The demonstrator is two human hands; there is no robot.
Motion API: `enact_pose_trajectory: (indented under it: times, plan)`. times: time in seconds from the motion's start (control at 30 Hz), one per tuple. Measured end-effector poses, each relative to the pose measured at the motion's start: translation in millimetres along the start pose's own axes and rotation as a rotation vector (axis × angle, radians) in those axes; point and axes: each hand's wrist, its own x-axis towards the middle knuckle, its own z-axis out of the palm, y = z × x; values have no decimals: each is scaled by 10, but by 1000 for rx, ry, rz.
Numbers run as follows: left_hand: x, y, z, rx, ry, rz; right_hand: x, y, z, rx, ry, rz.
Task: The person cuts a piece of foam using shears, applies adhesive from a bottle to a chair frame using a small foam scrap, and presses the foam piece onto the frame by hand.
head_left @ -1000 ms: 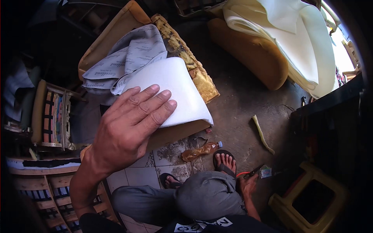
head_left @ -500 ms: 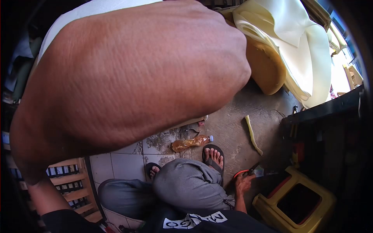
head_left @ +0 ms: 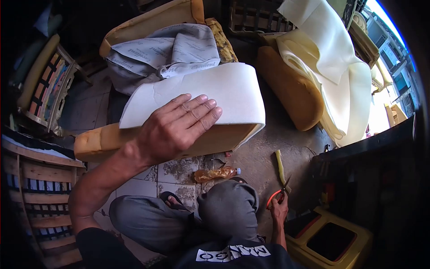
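My left hand [head_left: 177,125] lies flat, fingers extended, on a white foam sheet [head_left: 233,87]. That sheet is draped over an orange-brown padded cushion piece [head_left: 96,139] and bends down over its right end. Low on the right, my right hand [head_left: 279,210] grips scissors [head_left: 274,196] with an orange handle, their dark blades pointing up and away from me. A thin pale yellow foam strip [head_left: 280,163] lies on the floor just beyond the blades.
A plastic bottle [head_left: 215,174] lies by my feet. Grey printed fabric [head_left: 192,47] rests behind the cushion. Cream foam sheets [head_left: 354,98] drape beside a brown padded piece [head_left: 291,89]. A yellow plastic stool [head_left: 358,244] stands lower right, a wooden slatted frame [head_left: 47,197] lower left.
My left hand has come down from close to the camera, where it blocked much of the view, onto the white foam sheet. My right hand still holds the scissors, now pointing more upward.
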Motion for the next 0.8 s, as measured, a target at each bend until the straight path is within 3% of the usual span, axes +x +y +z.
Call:
enact_pose_trajectory:
  times: [0.07, 0.13, 0.17, 0.2, 0.23, 0.3, 0.37, 0.4, 0.43, 0.53, 0.6, 0.73, 0.8]
  plan:
    - [-129, 88, 44, 20, 95, -38, 62, -141, -1, -87, -122, 61]
    - [-232, 185, 127, 27, 144, -77, 370, -93, 116, -510, -172, -46]
    - [-266, 262, 167, 34, 161, -95, 560, -109, 165, -398, -91, -233]
    - [-274, 292, 197, 46, 182, -107, 589, -623, 72, -295, -59, -389]
    - [-276, 282, 207, 66, 180, -135, 492, -1348, -40, -32, -89, -420]
    - [-295, 328, 231, 81, 186, -122, 282, -2493, -229, 93, 36, -799]
    - [-318, 379, 268, 78, 194, -142, 150, -3262, -357, -67, 214, -1241]
    - [-325, 397, 273, 75, 205, -148, 186, -3513, -380, -98, 183, -1383]
    - [-330, 410, 265, 53, 208, -153, 187, -3772, -446, -332, 142, -1489]
    - [-364, 397, 297, 56, 225, -156, 209, -4193, -364, -626, -71, -1571]
    - [-436, 357, 270, 11, 214, -163, 261, -4259, -392, -615, -79, -1619]
    - [-684, 214, 71, -146, 57, -472, 245, -4278, -439, -675, -197, -1570]
    - [-914, 125, 50, -132, 9, -465, 252, -4283, -411, -699, -186, -1585]
